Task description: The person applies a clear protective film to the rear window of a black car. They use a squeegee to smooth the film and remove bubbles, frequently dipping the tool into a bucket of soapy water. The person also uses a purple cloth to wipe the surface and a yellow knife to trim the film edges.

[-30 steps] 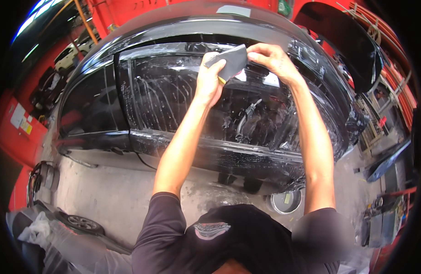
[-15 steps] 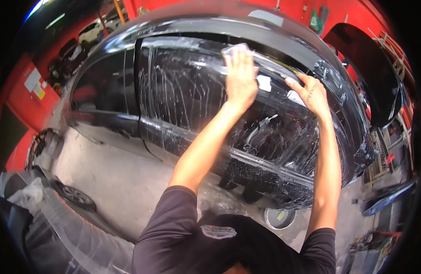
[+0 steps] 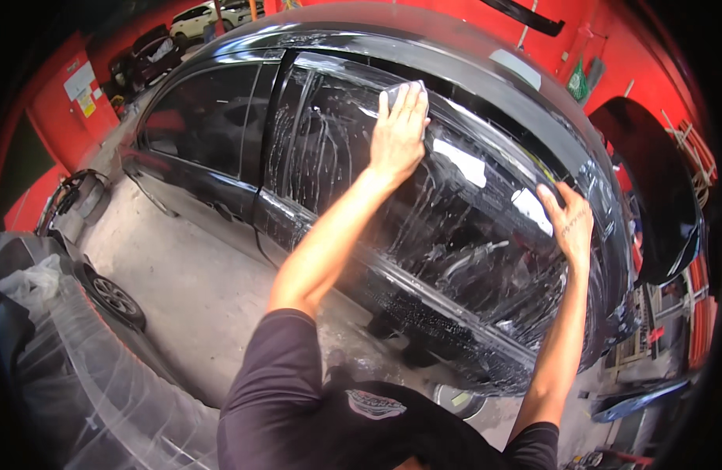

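Both arms up and forward from the lower edge, hands well apart, left one higher in view.

Left forearm (image 3: 329,247): slants up and rightward; elbow bent, just clear of a short dark sleeve (image 3: 278,360). Left hand (image 3: 398,141) flat, back toward the viewer, fingers (image 3: 409,106) extended upward, little finger slightly parted from its neighbours. Thumb only partly visible at the hand's right side. Palm hidden.

Right forearm (image 3: 563,337): rises steeply, leaning a little right; wrist (image 3: 578,262) fairly straight. Right hand (image 3: 574,223) back outward, dark marking across the skin. Thumb (image 3: 546,198) and forefinger (image 3: 566,192) spread, a gap between; remaining fingers mostly hidden.
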The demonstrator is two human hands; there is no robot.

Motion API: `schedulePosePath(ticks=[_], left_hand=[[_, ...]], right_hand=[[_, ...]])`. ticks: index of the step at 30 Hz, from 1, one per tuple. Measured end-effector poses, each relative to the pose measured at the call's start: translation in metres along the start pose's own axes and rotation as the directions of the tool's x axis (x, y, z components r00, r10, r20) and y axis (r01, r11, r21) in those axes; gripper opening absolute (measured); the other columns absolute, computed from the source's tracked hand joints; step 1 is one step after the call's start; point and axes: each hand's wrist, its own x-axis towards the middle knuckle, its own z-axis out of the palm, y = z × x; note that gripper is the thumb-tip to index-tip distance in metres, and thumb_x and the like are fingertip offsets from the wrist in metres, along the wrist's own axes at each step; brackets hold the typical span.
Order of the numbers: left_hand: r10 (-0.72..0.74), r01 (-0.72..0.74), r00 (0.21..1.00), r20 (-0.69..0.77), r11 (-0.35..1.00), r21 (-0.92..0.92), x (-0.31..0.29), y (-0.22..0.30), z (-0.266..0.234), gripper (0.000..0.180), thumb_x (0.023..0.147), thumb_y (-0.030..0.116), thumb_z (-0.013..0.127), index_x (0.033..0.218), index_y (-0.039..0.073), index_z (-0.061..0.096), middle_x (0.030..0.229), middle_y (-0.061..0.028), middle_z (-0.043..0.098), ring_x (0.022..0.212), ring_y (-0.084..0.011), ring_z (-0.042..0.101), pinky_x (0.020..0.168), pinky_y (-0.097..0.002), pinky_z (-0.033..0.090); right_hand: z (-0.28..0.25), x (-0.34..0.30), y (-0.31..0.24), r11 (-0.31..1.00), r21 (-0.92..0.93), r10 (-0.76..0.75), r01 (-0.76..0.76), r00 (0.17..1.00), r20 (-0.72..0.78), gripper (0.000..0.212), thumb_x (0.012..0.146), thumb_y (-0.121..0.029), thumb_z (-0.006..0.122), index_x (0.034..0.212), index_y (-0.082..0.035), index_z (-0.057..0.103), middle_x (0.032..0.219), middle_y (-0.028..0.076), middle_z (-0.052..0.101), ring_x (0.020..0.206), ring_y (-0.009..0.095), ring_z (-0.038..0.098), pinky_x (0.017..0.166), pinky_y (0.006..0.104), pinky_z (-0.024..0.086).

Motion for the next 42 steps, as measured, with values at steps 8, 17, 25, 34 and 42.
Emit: schedulePosePath(ticks=[8, 17, 25, 34, 42], left_hand=[[-0.249, 0.297, 0.954, -0.168, 0.865, 0.404, 0.025, -0.167, -0.013, 0.041, 0.107, 0.018, 0.049, 0.14, -0.003, 0.061, 0.148, -0.0222, 0.06, 0.142, -0.0382, 0.051, 0.119, -0.0635, 0.033], [-0.28, 0.305, 0.952, -0.122, 0.901, 0.31, 0.021, -0.203, -0.032, 0.045, 0.099, 0.01, 0.054, 0.142, 0.001, 0.061, 0.149, -0.0195, 0.062, 0.142, -0.0361, 0.054, 0.119, -0.069, 0.032], [-0.119, 0.121, 0.993, -0.024, 0.971, 0.207, 0.004, -0.159, -0.014, 0.047, 0.103, 0.018, 0.06, 0.145, -0.003, 0.058, 0.156, -0.0213, 0.057, 0.148, -0.0381, 0.05, 0.124, -0.0689, 0.028], [-0.223, 0.235, 0.972, -0.074, 0.914, 0.331, -0.007, -0.176, -0.006, 0.047, 0.106, 0.016, 0.055, 0.147, -0.006, 0.056, 0.156, -0.0264, 0.055, 0.147, -0.04, 0.05, 0.125, -0.0661, 0.028], [-0.35, 0.348, 0.932, -0.095, 0.792, 0.501, 0.012, -0.23, -0.015, 0.049, 0.11, 0.023, 0.044, 0.145, -0.008, 0.057, 0.155, -0.0247, 0.057, 0.147, -0.04, 0.052, 0.124, -0.069, 0.026]], right_hand=[[0.001, 0.008, -0.014, 0.999, 0.021, 0.032, -0.033, 0.998, 0.059, 0.069, 0.094, -0.065, 0.069, 0.12, -0.001, 0.076, 0.079, 0.025, 0.07, 0.078, 0.039, 0.071, 0.078, 0.0476, 0.051], [0.003, 0.005, -0.013, 0.997, 0.026, 0.066, -0.067, 0.997, 0.045, 0.068, 0.096, -0.063, 0.068, 0.123, -0.001, 0.075, 0.088, 0.025, 0.074, 0.092, 0.042, 0.075, 0.087, 0.0462, 0.053], [0.013, 0.004, -0.012, 0.999, 0.033, 0.043, -0.041, 0.997, -0.06, 0.058, 0.101, -0.056, 0.067, 0.09, 0.002, 0.063, 0.07, 0.01, 0.048, 0.071, 0.019, 0.045, 0.069, 0.0391, 0.042], [0.018, 0.006, -0.014, 0.996, 0.001, 0.084, -0.084, 0.994, -0.066, 0.062, 0.1, -0.058, 0.068, 0.106, 0.004, 0.072, 0.082, 0.024, 0.066, 0.077, 0.033, 0.061, 0.08, 0.044, 0.05], [0.017, 0.01, -0.013, 0.992, -0.01, 0.129, -0.129, 0.991, 0.029, 0.068, 0.098, -0.06, 0.07, 0.112, 0.007, 0.072, 0.089, 0.025, 0.069, 0.085, 0.032, 0.065, 0.086, 0.0439, 0.05]])
